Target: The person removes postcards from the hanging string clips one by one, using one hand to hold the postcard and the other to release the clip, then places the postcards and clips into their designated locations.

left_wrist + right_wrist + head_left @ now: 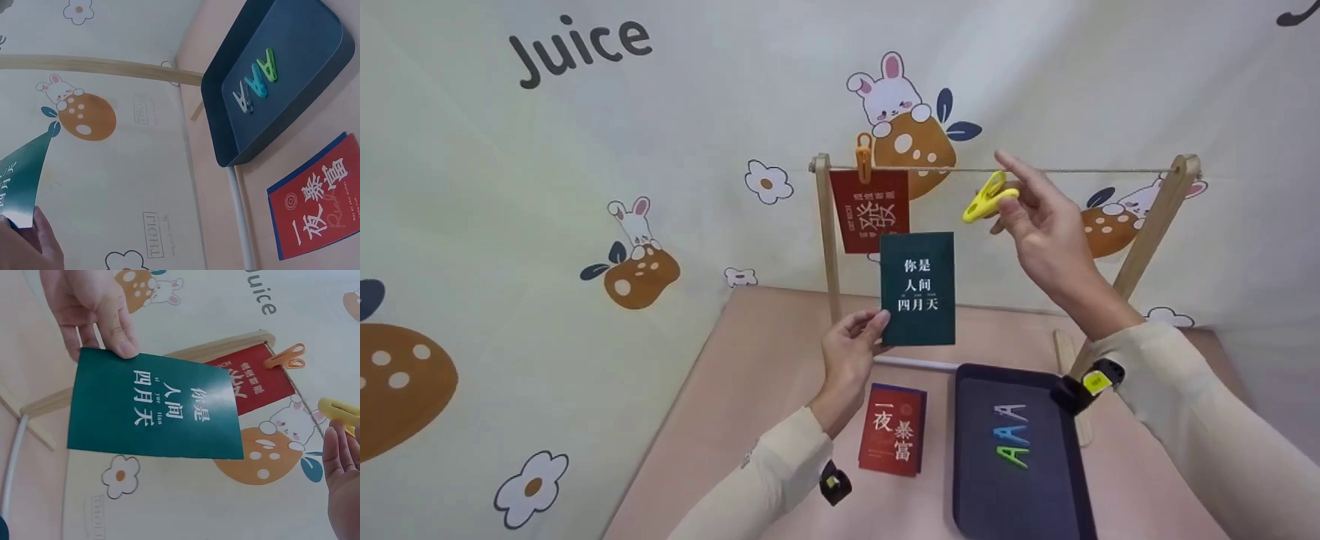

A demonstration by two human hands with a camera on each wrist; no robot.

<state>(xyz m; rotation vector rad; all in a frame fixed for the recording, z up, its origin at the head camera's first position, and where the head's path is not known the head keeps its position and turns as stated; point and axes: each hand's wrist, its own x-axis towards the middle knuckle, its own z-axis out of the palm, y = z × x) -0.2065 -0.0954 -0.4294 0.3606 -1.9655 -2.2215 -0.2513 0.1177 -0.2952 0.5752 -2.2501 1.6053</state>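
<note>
The hands are both raised in front of the string (1110,171). The left hand (849,356) pinches the green card (917,324) near its lower left corner, thumb on the printed face. The right hand (1054,238) pinches the yellow clip (978,209) between thumb and fingers, its index finger stretched out.

The green card is held upright, below the string, its white characters facing the person. In the head view its top left corner overlaps the foot of the hanging card (855,229), which is red. The yellow clip is above and to the right of the green card, apart from it and close to the string; whether it touches the string I cannot tell.

An orange clip (865,161) fastens the hanging card to the string beside the left post (829,255). The string runs across to the right post (1155,217).

Below, on the pink table (735,390), a red card (891,442) lies over a blue card (922,431). Just right of them, the dark tray (1020,510) holds a row of grey (1009,411), blue (1009,436) and green clips (1012,457). Behind everything hangs a pale backdrop (712,112) printed with rabbits.
</note>
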